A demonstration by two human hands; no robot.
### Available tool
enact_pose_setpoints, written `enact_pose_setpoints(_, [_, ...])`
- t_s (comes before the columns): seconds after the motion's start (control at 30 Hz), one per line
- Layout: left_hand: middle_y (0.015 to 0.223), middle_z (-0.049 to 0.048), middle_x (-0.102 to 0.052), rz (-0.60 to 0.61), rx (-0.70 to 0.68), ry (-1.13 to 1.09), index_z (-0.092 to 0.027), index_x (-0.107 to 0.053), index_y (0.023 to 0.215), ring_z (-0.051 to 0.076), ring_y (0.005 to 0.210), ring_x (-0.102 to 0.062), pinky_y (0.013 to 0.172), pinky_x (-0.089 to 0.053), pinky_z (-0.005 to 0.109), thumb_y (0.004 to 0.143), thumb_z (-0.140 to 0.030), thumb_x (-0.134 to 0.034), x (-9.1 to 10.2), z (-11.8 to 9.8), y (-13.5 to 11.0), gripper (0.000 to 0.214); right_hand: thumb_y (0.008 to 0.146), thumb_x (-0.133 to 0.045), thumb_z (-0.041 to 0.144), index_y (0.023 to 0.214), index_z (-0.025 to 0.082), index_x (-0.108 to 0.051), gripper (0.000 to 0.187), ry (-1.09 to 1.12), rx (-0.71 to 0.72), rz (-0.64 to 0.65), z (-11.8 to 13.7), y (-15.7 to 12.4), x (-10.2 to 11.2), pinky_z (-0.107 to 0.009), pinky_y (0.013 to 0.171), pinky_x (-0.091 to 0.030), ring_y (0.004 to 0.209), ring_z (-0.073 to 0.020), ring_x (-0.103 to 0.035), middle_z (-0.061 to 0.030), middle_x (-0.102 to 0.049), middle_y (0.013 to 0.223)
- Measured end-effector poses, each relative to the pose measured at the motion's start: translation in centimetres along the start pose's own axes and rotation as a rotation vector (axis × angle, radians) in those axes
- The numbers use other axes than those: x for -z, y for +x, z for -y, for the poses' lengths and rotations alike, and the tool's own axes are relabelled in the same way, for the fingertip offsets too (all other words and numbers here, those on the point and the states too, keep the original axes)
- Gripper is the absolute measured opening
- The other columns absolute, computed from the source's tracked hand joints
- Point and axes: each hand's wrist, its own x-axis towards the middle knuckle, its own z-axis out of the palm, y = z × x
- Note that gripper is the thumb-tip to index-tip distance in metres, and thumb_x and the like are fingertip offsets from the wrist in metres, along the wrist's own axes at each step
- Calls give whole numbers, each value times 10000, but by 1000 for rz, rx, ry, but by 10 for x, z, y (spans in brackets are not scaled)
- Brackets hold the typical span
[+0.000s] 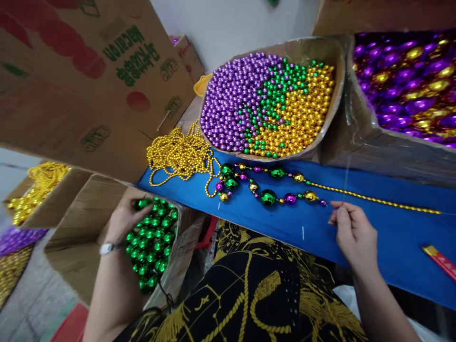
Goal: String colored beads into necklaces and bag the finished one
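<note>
My left hand is in a cardboard box at the left, with thumb and fingers closed around a large shiny green bead. More large green beads lie below it. Over the blue table, my right hand pinches a thin thread at the end of a bead string. That string carries green, purple and gold beads and lies in a bend on the table. Its far strand continues into a gold twisted section running right. Whether a needle is in the right fingers cannot be made out.
Behind the string stands an open box of small purple, green and gold beads. Gold bead chains are heaped beside it. At the right is a box of purple and gold beads. A red-and-yellow item lies near the table's right edge.
</note>
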Motion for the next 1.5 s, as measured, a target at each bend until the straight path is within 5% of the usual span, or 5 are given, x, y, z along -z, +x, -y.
enact_pose_setpoints(0.1, [1104,68,-616,-115,-179,-787,-183,-515,1163,210,965,-630,804,-570,385,670,-506,-727,10,-92,2,626,984,-465,369,1078,211,-660,268,-69,208,122,11,-5,-14,-217,646,-534,652,-106,-672,2,-685,770])
enact_pose_setpoints(0.4, [1008,84,-677,952,-337,-1678,-174,-569,1060,232,919,-711,763,-595,345,759,-416,-743,-62,-303,-55,423,946,-520,196,1074,205,-680,205,-171,583,79,34,-16,-25,-232,741,-592,781,-144,-734,-35,-764,949])
enact_pose_setpoints(0.7, [1015,59,-654,1037,-291,-1672,-171,-532,1049,225,948,-698,746,-594,324,745,-357,-785,-75,-325,-68,437,945,-507,152,1108,188,-658,226,-238,609,55,26,-16,-15,-239,729,-586,820,-146,-734,-40,-759,964])
enact_pose_setpoints(0.97, [1129,53,-606,578,-688,-1511,-217,-525,1132,187,1003,-631,868,-556,350,623,-301,-889,-94,-326,-90,632,949,-503,164,1040,181,-678,198,-319,608,-11,31,-12,-23,-226,701,-585,765,-146,-739,-39,-767,929])
enact_pose_setpoints(1.5, [1031,36,-605,698,-556,-1554,-204,-509,1129,152,896,-624,773,-554,301,584,-295,-907,-106,-327,-101,682,939,-506,164,1052,192,-690,218,-237,588,1,29,-9,-27,-238,713,-605,770,-159,-742,-45,-766,920])
